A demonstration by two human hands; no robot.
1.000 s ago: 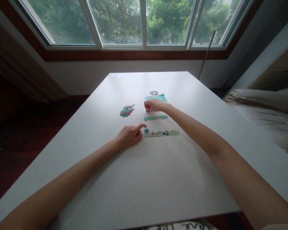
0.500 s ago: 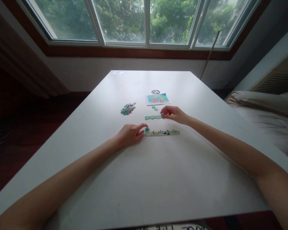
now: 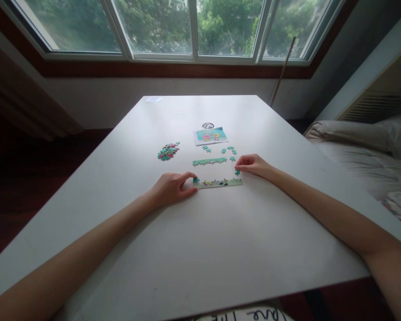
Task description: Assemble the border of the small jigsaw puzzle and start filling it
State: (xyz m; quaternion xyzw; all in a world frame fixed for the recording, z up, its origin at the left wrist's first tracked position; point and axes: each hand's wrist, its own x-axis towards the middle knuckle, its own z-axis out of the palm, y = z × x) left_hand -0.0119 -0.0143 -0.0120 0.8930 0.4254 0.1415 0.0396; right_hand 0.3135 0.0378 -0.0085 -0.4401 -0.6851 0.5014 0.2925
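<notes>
My left hand (image 3: 170, 189) rests at the left end of the lower puzzle strip (image 3: 217, 183), a row of joined pieces with small coloured figures. Its index fingertip touches a green corner piece (image 3: 195, 180), and the thumb lies apart from it by the strip's edge. Between thumb and fingertips my right hand (image 3: 254, 165) pinches a green puzzle piece (image 3: 237, 172), just beyond the right end of that strip. Farther back lies an upper green strip (image 3: 209, 161) of joined pieces. Loose green pieces (image 3: 231, 148) lie near its right end.
A heap of loose puzzle pieces (image 3: 168, 151) is at the left. Behind the strips lie a picture sheet (image 3: 211, 136), two loose pieces (image 3: 206, 149) and a dark round outline (image 3: 207, 125). The white table (image 3: 187, 249) stands before a window, with a padded seat (image 3: 357, 142) at right.
My right hand has moved from the upper strip's right end toward me and right, now with a green piece in its fingertips. Loose pieces behind it have come into view. My left hand stays at the strip.
</notes>
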